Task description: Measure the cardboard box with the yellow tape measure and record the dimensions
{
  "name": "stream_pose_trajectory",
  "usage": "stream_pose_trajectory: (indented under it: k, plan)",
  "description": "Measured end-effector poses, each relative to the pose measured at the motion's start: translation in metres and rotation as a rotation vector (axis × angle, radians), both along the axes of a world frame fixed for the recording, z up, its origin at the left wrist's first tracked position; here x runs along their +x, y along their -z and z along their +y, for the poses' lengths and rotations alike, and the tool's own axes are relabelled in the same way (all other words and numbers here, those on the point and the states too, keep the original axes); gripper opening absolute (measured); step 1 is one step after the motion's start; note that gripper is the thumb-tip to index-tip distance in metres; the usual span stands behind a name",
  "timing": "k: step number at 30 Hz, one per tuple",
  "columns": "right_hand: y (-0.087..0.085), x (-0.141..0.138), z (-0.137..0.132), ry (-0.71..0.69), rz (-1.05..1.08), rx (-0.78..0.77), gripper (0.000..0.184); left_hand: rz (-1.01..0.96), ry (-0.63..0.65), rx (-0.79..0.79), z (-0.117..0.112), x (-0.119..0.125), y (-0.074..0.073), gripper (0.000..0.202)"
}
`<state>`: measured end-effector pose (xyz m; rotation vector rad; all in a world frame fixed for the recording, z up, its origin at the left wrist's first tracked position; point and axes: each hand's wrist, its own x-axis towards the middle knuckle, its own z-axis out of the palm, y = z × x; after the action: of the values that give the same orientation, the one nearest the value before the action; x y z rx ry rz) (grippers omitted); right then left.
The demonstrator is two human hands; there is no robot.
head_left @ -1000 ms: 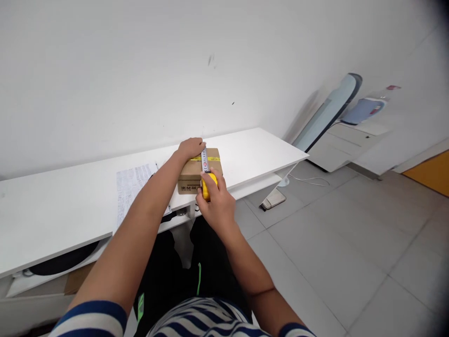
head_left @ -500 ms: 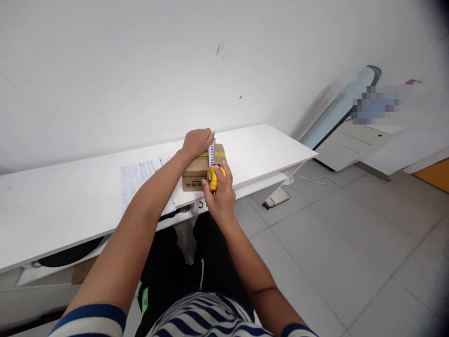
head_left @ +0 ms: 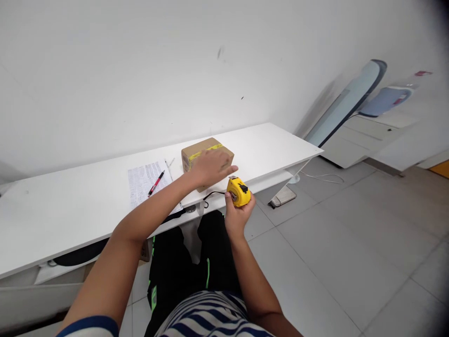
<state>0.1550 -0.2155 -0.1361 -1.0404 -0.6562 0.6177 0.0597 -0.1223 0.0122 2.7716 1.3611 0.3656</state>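
A yellow tape measure (head_left: 239,192) is in my right hand (head_left: 238,215), held up just off the front edge of the white table. Its blade is drawn in, with only the metal end tip showing; a dark wrist strap hangs from it to the left. My left hand (head_left: 212,167) is open, fingers stretched out and a little blurred, in front of a small cardboard box (head_left: 207,144). That box sits on the table with yellow tape across its top. My left hand hides part of its front; whether they touch I cannot tell.
Written sheets of paper (head_left: 142,180) with a red and black pen (head_left: 156,182) on them lie left of the box on the white table (head_left: 70,201). A plain wall stands behind. An ironing board (head_left: 351,103) leans at the right, beside a white cabinet (head_left: 368,135).
The extended blade has gone back into the tape measure. My right hand has moved right, away from the box. My left hand has come forward off the blade's end, and the box has turned somewhat.
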Motion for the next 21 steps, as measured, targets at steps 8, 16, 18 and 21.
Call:
stream_pose_trajectory:
  k: [8, 16, 18, 21]
  plan:
    - [0.009, 0.02, 0.003, -0.063, 0.278, -0.115, 0.08, -0.127, -0.328, -0.069, -0.01, -0.065, 0.023, 0.099]
    - [0.005, 0.024, 0.024, -0.123, 0.241, -0.069, 0.066, -0.67, -0.623, 0.009, -0.079, -0.096, 0.11, 0.108]
    - [-0.005, 0.023, 0.032, -0.126, 0.156, -0.011, 0.063, -0.652, -0.661, -0.052, -0.082, -0.094, 0.111, 0.11]
    - [-0.029, 0.03, 0.046, -0.138, -0.003, 0.1, 0.062, -0.626, -0.662, -0.102, -0.08, -0.093, 0.104, 0.11]
